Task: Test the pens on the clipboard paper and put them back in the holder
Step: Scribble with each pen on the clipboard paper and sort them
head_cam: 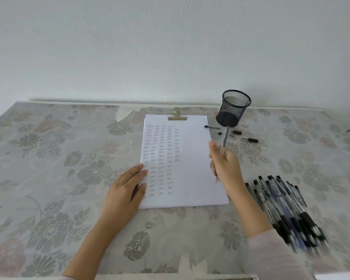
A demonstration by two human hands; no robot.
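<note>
Left hand (125,184) flat on the clipboard paper (190,178), the right hand (224,166) grips a pen (225,138) tip-down at the sheet's right edge — apparently mid-test — with a careful drop into the mesh holder (233,108) beyond likely next.

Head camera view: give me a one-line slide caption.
Right hand holds a pen over the clipboard paper while the left hand rests on its left edge.

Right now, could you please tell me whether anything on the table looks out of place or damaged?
Yes. A few pens lie loose on the table beside the mesh holder rather than in it. The floral tablecloth has a ragged gap at its far edge, left of the clipboard, showing white underneath.
</note>
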